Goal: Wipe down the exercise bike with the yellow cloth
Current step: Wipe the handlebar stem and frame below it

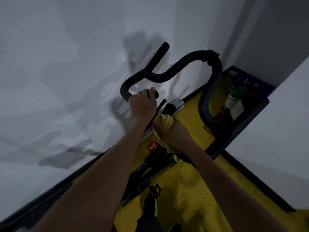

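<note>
The exercise bike's black handlebar (168, 71) curls across the middle of the head view, in front of a white wall. My left hand (143, 106) grips the near left end of the handlebar, fingers wrapped over it. My right hand (173, 133) holds the bunched yellow cloth (164, 122) against the bike's stem just below the handlebar, beside the silver bracket (177, 104). A red knob (151, 145) sits on the black frame (150, 166) below the cloth. Part of the cloth hangs down under my right wrist.
Yellow floor (192, 181) lies under the bike, edged by a dark skirting (50, 195). A black shelf (247, 118) in the right corner holds a green-and-white bottle (234, 97) and other small items. A pedal (154, 190) shows low in the frame. White walls close in on both sides.
</note>
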Demonstrator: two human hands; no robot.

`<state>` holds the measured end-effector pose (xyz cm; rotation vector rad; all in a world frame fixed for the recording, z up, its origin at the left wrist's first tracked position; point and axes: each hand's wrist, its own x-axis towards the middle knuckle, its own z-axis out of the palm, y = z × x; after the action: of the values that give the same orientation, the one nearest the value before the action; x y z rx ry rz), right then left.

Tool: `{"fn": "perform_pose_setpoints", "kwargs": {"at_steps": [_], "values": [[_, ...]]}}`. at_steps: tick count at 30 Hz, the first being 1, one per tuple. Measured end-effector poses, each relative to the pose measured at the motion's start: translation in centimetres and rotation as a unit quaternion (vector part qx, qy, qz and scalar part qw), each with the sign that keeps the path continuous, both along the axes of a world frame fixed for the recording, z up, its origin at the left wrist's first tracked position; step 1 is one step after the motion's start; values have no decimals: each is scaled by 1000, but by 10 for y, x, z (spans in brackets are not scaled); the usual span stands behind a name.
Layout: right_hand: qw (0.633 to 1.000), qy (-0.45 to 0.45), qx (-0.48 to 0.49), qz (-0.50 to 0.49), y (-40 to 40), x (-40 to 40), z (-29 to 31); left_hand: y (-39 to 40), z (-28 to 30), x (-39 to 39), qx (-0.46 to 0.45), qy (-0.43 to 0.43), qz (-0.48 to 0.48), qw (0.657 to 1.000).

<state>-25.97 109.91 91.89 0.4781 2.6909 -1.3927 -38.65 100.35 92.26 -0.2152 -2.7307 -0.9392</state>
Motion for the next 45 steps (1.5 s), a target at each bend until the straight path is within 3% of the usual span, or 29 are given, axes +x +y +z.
{"fn": "perform_pose_setpoints", "kwargs": {"at_steps": [2, 5, 8, 9, 12, 15, 17, 20, 24, 27, 31, 45], "values": [[996, -7, 43, 71, 15, 25, -3, -2, -1, 1, 0, -2, -3, 1000], [968, -48, 181, 165, 45, 60, -6, -2, 0, 3, -1, 3, -9, 1000], [949, -40, 249, 191, 54, 66, -3, 0, 0, 2, -1, 5, -7, 1000], [958, -38, 218, 181, 50, 61, 0, 0, 0, 2, -1, 4, -5, 1000], [994, -35, -7, 104, 24, 28, 0, 0, 0, 2, -8, 4, 0, 1000], [995, -24, -100, -6, 6, -7, 1, 0, 1, 2, -3, 2, 1, 1000], [997, -11, -82, -5, 4, -10, -1, -1, 2, 2, -1, 1, 0, 1000], [994, -22, -38, 100, 19, 22, -3, -3, 1, 5, 5, 4, -7, 1000], [977, -44, 106, 177, 40, 56, -3, -2, -2, 4, 7, 9, -2, 1000], [989, -37, 32, 139, 33, 41, 2, 1, -1, 3, 4, 6, 4, 1000], [996, -21, -77, -25, 5, -6, 1, 1, 2, 3, 12, 15, 10, 1000], [996, 27, -64, -64, 1, -4, -6, -1, -5, 1, 33, 33, 14, 999]]}}
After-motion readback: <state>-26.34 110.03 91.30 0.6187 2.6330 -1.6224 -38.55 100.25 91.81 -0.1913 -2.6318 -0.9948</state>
